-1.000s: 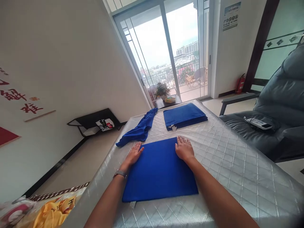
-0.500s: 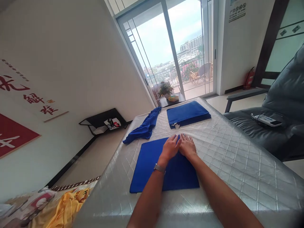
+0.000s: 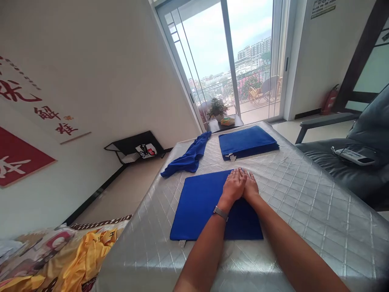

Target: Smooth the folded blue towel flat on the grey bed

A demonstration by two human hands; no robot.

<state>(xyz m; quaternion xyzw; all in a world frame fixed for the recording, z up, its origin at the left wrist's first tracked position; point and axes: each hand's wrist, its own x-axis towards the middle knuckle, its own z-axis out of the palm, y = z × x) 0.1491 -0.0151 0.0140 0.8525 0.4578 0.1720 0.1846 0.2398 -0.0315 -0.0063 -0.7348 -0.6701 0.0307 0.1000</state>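
Note:
A folded blue cloth (image 3: 200, 207) lies flat in front of me, with a small white tag at its near edge. My left hand (image 3: 234, 185) rests on its far right corner, fingers stretched out flat. Beside it and partly under it, my right hand (image 3: 249, 184) also presses flat on that corner, fingers extended. Beyond them sits a neat stack of folded blue cloth (image 3: 247, 140) with white tags. A crumpled blue cloth (image 3: 188, 158) lies to its left.
A silver quilted cover (image 3: 304, 202) spreads under the cloths. At the right stands a dark armchair (image 3: 331, 150) with a white handset (image 3: 354, 157) on it. Yellow fabric (image 3: 91, 255) lies at lower left. A potted plant (image 3: 217, 109) stands by the glass door.
My left hand has slid right across the cloth towards my right hand and now overlaps it. The whole view has shifted slightly.

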